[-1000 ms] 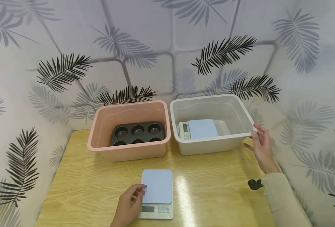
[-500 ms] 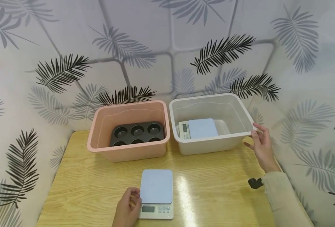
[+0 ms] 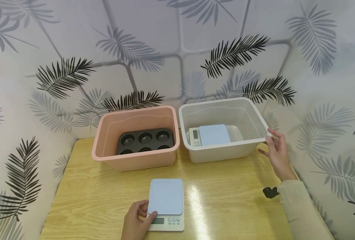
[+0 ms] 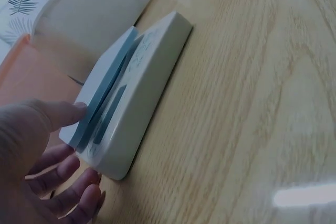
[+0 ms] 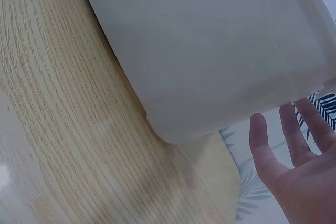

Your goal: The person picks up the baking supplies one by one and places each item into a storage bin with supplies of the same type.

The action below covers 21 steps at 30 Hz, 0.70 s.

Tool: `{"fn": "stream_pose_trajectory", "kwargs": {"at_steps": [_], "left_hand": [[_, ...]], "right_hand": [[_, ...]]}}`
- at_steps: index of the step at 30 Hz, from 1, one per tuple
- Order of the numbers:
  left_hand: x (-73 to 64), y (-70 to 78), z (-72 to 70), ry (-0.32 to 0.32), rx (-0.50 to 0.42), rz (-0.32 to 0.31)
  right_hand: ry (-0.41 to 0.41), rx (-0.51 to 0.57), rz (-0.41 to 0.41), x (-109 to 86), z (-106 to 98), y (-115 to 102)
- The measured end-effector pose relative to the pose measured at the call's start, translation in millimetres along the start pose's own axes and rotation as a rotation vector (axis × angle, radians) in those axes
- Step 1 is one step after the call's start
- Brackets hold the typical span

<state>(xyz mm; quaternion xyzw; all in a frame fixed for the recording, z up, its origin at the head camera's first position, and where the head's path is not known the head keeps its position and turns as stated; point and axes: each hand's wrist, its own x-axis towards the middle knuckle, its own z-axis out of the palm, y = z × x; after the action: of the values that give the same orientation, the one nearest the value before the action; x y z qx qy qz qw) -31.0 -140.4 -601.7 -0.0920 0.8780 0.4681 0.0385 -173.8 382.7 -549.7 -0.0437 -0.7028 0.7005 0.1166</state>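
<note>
A kitchen scale with a pale blue weighing plate lies flat at the front of the table, its display and buttons towards me. My left hand grips its left side. In the left wrist view the thumb presses on the plate's edge, while the other fingers curl beside the scale's side wall. At the right, my right hand holds the front right corner of the white plastic bin by its rim. Inside that bin lies a second kitchen scale.
Left of the white bin stands a pink plastic bin with a dark muffin tin in it. Both bins stand at the back of the wooden table, against a leaf-patterned cloth. A black object sits at the right sleeve's cuff.
My left hand drew back from the plate's left edge, then brought its thumb onto the scale near the display. The right hand stays on the bin's corner.
</note>
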Motion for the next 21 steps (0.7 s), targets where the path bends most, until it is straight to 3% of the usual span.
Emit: {"fn": "stream_pose_trajectory", "kwargs": {"at_steps": [7,13,21], "left_hand": [[1.3,4.8,0.9,0.064,-0.056,-0.115],[3.7,7.3,-4.0,0.018,-0.172,-0.206],[8.7,10.5,-16.8,-0.043,-0.334,-0.214]], "right_hand": [[0.003,-0.006,0.003,-0.3,1,0],[0.003,0.017,0.004,-0.6,2,0],[0.015,0.009,0.018,0.1,1,0]]}}
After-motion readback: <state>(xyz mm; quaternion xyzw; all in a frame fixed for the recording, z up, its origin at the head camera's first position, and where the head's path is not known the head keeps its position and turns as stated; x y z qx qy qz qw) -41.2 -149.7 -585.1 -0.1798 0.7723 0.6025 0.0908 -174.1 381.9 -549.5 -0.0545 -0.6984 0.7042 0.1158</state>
